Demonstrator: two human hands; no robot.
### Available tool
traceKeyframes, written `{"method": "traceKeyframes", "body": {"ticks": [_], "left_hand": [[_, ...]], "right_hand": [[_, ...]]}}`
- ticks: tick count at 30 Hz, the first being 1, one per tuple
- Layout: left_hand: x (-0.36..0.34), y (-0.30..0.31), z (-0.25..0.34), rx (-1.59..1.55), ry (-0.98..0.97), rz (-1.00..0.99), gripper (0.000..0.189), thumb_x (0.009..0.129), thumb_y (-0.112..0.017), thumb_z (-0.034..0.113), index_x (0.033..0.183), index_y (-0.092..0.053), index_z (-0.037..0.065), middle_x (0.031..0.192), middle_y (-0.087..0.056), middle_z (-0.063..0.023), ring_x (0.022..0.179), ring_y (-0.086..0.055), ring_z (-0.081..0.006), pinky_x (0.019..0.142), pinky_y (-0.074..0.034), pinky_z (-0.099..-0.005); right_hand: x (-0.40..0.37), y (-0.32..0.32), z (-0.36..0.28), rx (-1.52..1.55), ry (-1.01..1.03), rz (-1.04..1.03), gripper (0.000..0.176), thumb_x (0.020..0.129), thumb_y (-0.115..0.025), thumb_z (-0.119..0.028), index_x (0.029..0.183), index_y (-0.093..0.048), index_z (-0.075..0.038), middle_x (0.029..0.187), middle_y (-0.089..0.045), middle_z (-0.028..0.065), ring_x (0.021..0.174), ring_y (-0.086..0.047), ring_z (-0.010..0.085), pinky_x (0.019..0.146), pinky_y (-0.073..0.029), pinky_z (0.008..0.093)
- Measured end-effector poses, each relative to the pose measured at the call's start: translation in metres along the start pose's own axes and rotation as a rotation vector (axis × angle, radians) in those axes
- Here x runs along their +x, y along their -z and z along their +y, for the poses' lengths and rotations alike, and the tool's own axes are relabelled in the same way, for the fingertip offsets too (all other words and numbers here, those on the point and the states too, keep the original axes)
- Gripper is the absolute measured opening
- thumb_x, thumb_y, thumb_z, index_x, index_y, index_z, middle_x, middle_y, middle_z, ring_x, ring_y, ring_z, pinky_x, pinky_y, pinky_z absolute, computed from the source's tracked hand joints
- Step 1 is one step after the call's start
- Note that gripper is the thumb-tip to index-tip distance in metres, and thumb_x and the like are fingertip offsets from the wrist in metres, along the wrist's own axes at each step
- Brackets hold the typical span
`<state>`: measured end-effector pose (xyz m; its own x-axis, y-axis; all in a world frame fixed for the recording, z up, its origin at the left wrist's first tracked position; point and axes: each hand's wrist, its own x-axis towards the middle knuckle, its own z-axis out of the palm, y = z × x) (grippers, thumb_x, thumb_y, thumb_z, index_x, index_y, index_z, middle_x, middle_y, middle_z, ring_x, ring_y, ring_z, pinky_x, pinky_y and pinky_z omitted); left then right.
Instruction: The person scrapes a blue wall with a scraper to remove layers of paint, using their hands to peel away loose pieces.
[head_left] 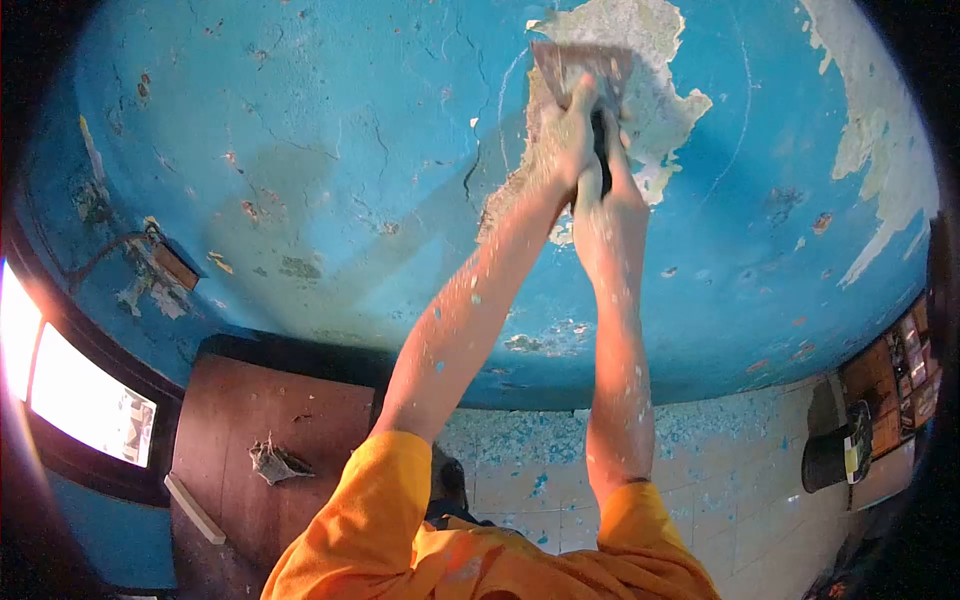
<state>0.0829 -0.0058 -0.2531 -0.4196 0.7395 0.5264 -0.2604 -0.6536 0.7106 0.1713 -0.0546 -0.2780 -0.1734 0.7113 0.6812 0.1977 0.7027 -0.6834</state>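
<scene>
Both of my arms reach up to a blue painted wall (400,130). They meet at a wide-bladed paint scraper (560,66), whose blade lies against a bare patch of plaster (640,40) with ragged paint edges. My left hand (572,130) is closed on the scraper near its blade, one finger stretched along the metal. Lower down, my right hand (612,195) wraps the dark handle. The blade and the fingers are a little blurred. Paint chips speckle both forearms.
A brown wooden surface (230,420) at lower left bears a crumpled cloth-like thing (277,462) and a pale strip (195,508). Blue flakes litter the tiled floor (560,490). A dark container (825,460) stands at right, near shelves. A bright window (80,385) is at left.
</scene>
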Motion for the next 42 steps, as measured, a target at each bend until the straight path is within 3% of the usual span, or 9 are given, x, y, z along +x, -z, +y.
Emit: {"method": "traceKeyframes", "body": {"ticks": [10,12,21,26,30,34,36,38,42], "left_hand": [[0.031,-0.001,0.034,0.172,-0.059,0.136,0.041,0.095,-0.048,0.039,0.107,-0.056,0.001,0.079,-0.064,-0.0113,0.064,-0.06,-0.0209,0.057,-0.05,-0.0362],[0.037,-0.004,0.045,0.257,-0.08,0.115,0.054,0.093,-0.046,0.047,0.092,-0.06,-0.005,0.074,-0.066,-0.0143,0.067,-0.064,-0.0229,0.063,-0.053,-0.036],[0.046,0.021,0.031,0.234,0.01,0.215,0.06,0.087,-0.053,0.047,0.101,-0.06,-0.011,0.091,-0.066,-0.0197,0.084,-0.064,-0.0265,0.077,-0.049,-0.0385],[0.025,0.01,0.051,0.415,0.011,0.257,0.064,0.086,-0.055,0.05,0.104,-0.062,-0.011,0.098,-0.065,-0.0218,0.094,-0.062,-0.026,0.083,-0.047,-0.0373],[0.029,0.006,0.079,0.533,-0.127,0.32,0.067,0.083,-0.058,0.052,0.102,-0.062,-0.012,0.097,-0.065,-0.0231,0.096,-0.062,-0.0299,0.082,-0.047,-0.038],[0.159,0.002,0.12,0.286,-0.148,0.204,0.065,0.084,-0.057,0.056,0.104,-0.063,-0.005,0.1,-0.064,-0.0178,0.096,-0.062,-0.0264,0.083,-0.048,-0.0364],[0.148,-0.01,0.145,0.325,-0.072,0.149,0.064,0.084,-0.056,0.055,0.105,-0.063,-0.005,0.1,-0.065,-0.0182,0.096,-0.062,-0.0269,0.083,-0.048,-0.0369],[0.12,-0.005,0.141,0.33,-0.039,0.118,0.064,0.085,-0.056,0.054,0.106,-0.063,-0.005,0.1,-0.065,-0.0186,0.096,-0.062,-0.0274,0.083,-0.048,-0.0373],[0.073,0.001,0.142,0.321,-0.11,0.101,0.063,0.085,-0.056,0.053,0.107,-0.062,-0.006,0.101,-0.065,-0.0194,0.096,-0.062,-0.0285,0.083,-0.048,-0.0382]], "right_hand": [[0.026,0.001,-0.029,-0.089,-0.021,-0.071,0.05,0.09,-0.044,-0.023,0.139,-0.038,-0.02,0.105,-0.061,0.0269,0.091,-0.06,0.0456,0.079,-0.05,0.0507],[0.033,0.004,-0.037,-0.053,-0.008,-0.084,0.049,0.091,-0.043,-0.024,0.139,-0.038,-0.022,0.114,-0.058,0.0238,0.1,-0.058,0.0423,0.085,-0.048,0.0477],[0.024,0.009,-0.057,-0.036,0.032,-0.123,0.047,0.09,-0.043,-0.022,0.137,-0.043,-0.022,0.125,-0.054,0.0192,0.113,-0.053,0.0391,0.093,-0.044,0.0448],[0.017,-0.005,-0.043,0.011,0.064,-0.01,0.045,0.092,-0.043,-0.024,0.137,-0.043,-0.023,0.104,-0.064,0.0199,0.086,-0.063,0.0398,0.077,-0.05,0.0442],[0.035,-0.011,-0.055,0.095,-0.057,-0.134,0.047,0.091,-0.044,-0.027,0.137,-0.041,-0.019,0.112,-0.059,0.0238,0.095,-0.058,0.0459,0.082,-0.047,0.0487],[0.121,-0.019,-0.105,0.07,0.332,0.052,0.043,0.09,-0.043,-0.03,0.132,-0.047,-0.023,0.105,-0.065,0.0156,0.088,-0.062,0.0406,0.078,-0.05,0.0443],[0.138,-0.029,-0.127,0.085,0.293,0.121,0.043,0.082,-0.046,-0.017,0.124,-0.053,-0.009,0.108,-0.061,0.0268,0.099,-0.057,0.0465,0.089,-0.046,0.0489],[0.117,-0.032,-0.117,0.051,0.144,0.052,0.044,0.085,-0.046,-0.024,0.127,-0.05,-0.011,0.106,-0.062,0.0242,0.095,-0.06,0.0437,0.084,-0.048,0.0476],[0.09,-0.044,-0.101,0.112,0.365,0.187,0.046,0.088,-0.046,-0.032,0.129,-0.049,-0.011,0.1,-0.064,0.0245,0.088,-0.062,0.0428,0.076,-0.05,0.0479]]}}
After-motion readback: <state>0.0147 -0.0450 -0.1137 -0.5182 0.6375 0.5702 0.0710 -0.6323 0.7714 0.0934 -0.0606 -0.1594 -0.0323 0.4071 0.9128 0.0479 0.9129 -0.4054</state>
